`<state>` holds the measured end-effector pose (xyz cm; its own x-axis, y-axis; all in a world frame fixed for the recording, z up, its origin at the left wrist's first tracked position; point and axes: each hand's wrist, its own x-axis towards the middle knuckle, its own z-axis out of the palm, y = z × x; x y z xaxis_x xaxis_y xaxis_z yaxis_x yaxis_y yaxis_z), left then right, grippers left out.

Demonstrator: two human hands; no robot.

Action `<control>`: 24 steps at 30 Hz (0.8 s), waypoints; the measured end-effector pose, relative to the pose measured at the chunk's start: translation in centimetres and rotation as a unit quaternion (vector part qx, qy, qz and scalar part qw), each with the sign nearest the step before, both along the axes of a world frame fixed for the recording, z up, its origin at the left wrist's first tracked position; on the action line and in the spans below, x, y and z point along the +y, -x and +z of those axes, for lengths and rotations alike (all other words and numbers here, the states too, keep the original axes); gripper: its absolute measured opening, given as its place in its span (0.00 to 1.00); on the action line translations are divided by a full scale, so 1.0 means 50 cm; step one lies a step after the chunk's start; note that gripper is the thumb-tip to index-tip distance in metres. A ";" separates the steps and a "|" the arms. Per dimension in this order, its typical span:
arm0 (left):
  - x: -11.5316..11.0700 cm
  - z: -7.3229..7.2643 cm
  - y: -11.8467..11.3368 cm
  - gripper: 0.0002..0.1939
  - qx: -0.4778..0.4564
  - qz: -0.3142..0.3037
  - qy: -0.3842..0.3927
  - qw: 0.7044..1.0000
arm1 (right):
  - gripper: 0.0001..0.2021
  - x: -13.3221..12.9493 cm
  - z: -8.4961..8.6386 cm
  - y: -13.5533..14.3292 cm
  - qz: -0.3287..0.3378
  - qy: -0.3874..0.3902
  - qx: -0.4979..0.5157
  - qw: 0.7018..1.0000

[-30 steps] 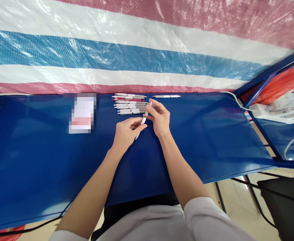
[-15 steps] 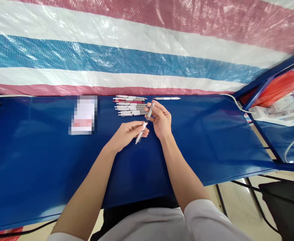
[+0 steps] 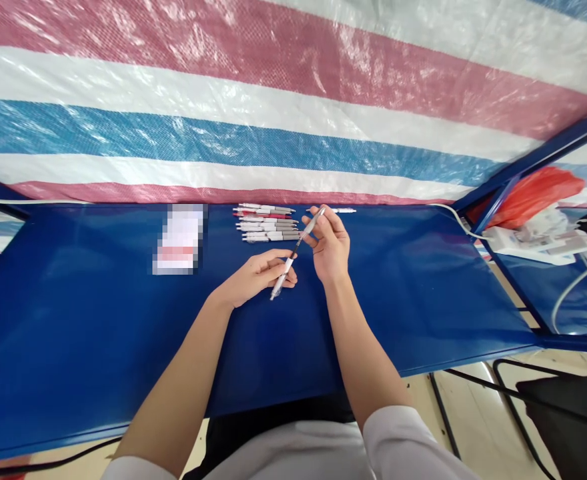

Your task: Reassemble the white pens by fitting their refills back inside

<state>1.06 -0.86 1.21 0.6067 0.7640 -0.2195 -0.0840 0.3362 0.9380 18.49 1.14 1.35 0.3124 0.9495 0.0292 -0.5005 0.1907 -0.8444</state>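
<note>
Over the blue table, my left hand [image 3: 258, 275] pinches the white barrel of a pen [image 3: 282, 278], whose clip end points down toward me. My right hand [image 3: 332, 243] grips the pen's grey front section [image 3: 312, 224] by the tip. Between the two parts a dark refill [image 3: 297, 247] shows, so the halves stand apart along one slanted line. Just beyond my hands lies a row of several white and grey pens [image 3: 263, 227], with a red pen [image 3: 273, 215] among them. Another white pen [image 3: 343, 211] lies behind my right hand, which partly hides it.
A pixelated white rectangular item [image 3: 179, 240] lies left on the blue table [image 3: 98, 333]. Striped plastic sheeting [image 3: 273, 120] hangs along the back edge. At right are a blue metal frame [image 3: 498, 200], a red plastic bag [image 3: 538, 193] and white cables [image 3: 581, 287].
The grey front section has moved away from the white barrel, up and to the right with my right hand, and more of the refill shows. The camera view has shifted slightly.
</note>
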 end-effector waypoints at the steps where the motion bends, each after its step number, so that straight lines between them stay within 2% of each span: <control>1: 0.001 -0.001 0.002 0.22 -0.002 0.001 0.004 1.000 | 0.14 0.002 0.004 -0.005 -0.014 -0.008 -0.006 1.000; 5: 0.004 -0.005 0.009 0.21 -0.014 0.007 0.021 1.000 | 0.15 0.008 0.020 -0.032 -0.064 -0.036 -0.070 0.995; 8: 0.007 -0.007 0.013 0.20 -0.024 0.026 0.029 0.999 | 0.14 0.007 0.023 -0.053 -0.021 -0.051 -0.201 0.978; 10: 0.010 -0.008 0.017 0.20 -0.033 0.045 0.031 0.998 | 0.13 0.003 0.020 -0.065 0.029 -0.057 -0.325 0.944; 12: 0.012 -0.008 0.023 0.19 -0.043 0.065 0.029 0.997 | 0.11 -0.004 0.015 -0.072 0.061 -0.071 -0.470 0.878; 15: 0.015 -0.011 0.031 0.18 -0.061 0.089 0.021 0.994 | 0.12 -0.016 0.010 -0.071 0.080 -0.121 -0.672 0.727; 18: 0.017 -0.013 0.035 0.17 -0.073 0.112 0.013 0.991 | 0.14 -0.020 0.008 -0.059 0.081 -0.162 -0.782 0.596; 21: 0.019 -0.013 0.034 0.17 -0.070 0.137 0.009 0.988 | 0.15 -0.017 0.005 -0.044 0.086 -0.188 -0.831 0.516; 24: 0.020 -0.013 0.033 0.18 -0.061 0.147 0.006 0.987 | 0.15 -0.011 0.000 -0.035 0.094 -0.199 -0.847 0.483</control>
<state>-0.58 0.15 0.55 0.3817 0.9086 -0.1693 -0.2912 0.2921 0.9110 20.26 0.59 1.34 -0.5712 0.7706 0.2828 0.8055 0.5925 0.0124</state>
